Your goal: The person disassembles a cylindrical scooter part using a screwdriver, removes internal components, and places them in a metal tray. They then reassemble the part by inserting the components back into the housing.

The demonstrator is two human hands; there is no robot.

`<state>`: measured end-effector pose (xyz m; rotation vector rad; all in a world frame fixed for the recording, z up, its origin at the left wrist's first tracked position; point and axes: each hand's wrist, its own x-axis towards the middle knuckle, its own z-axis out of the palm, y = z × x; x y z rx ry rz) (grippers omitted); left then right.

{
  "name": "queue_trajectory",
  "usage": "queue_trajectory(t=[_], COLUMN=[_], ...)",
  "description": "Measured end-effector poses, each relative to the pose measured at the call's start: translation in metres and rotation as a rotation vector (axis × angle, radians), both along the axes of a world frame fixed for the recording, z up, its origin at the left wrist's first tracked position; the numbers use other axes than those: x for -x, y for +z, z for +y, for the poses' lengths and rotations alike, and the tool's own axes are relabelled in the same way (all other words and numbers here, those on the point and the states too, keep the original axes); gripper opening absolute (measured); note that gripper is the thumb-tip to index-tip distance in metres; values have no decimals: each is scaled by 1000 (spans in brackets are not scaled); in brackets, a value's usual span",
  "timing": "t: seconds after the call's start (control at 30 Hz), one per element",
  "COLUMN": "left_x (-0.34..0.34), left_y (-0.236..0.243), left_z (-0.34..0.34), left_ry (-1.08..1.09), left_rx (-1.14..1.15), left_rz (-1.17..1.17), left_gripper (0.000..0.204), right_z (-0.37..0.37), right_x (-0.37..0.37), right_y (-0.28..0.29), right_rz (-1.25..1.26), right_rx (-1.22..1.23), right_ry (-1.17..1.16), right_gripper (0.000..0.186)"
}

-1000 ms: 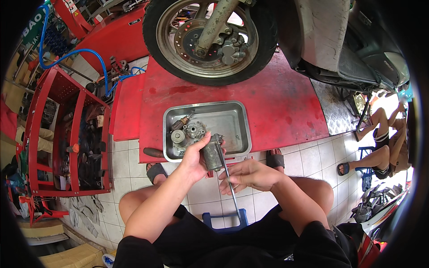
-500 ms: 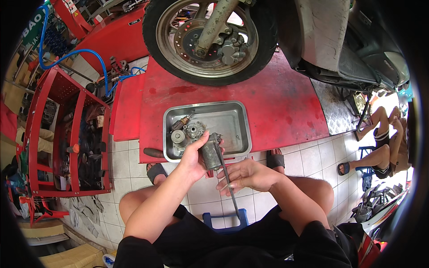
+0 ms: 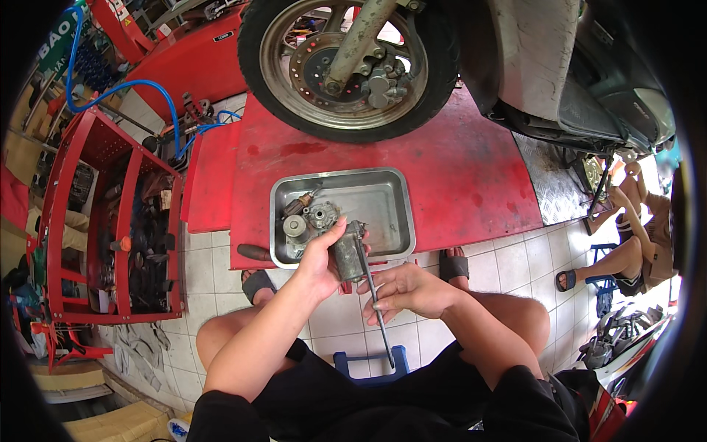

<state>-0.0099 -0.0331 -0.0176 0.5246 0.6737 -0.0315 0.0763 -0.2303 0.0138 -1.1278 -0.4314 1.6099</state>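
A grey metal cylinder like a small motor (image 3: 350, 263) is gripped in my left hand (image 3: 321, 265), the thumb along its upper side. It is held tilted over the near rim of a metal tray (image 3: 403, 254). Between the thumb and fingers of my right hand (image 3: 412, 289) passes a long thin metal wrench (image 3: 379, 318). The wrench's upper end meets the top of the cylinder, and its lower end points down toward my lap. Inside the tray, left of the cylinder, lie a round metal housing (image 3: 322, 214), a short metal canister (image 3: 295, 226) and a brownish fitting (image 3: 297, 204).
The tray rests on a red lift platform (image 3: 471, 177), under the front wheel (image 3: 258, 88) of a scooter. A red tool cart (image 3: 136, 221) stands at left, near a blue air hose (image 3: 173, 110). A dark handle (image 3: 253, 252) juts from the platform edge. Another person (image 3: 648, 228) sits at right.
The wrench's lower end has swung slightly, and my right hand's fingers have shifted a little on it. My left hand holds the cylinder nearly still. The person at right has lowered an arm.
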Motion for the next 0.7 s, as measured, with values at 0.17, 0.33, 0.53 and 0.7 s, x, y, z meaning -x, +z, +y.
queue_trajectory(t=[0.17,0.33,0.53,0.7], left_x=[0,-2,-18,-41], left_y=[-2,-4,-10,-12], left_z=[1,-1,-18,-30], left_ry=[-12,-14,62,19], left_rx=[5,-51,-306,-536], left_rz=[-18,1,53,84], left_gripper=[31,35,42,71], right_z=[2,1,-4,-8], right_x=[-4,1,-3,-6], right_y=[-3,-10,-25,-34], right_rz=[-176,-51,-127,-247], right_rx=[25,13,106,189], right_ry=[46,-48,-142,-213], right_gripper=[38,39,26,22])
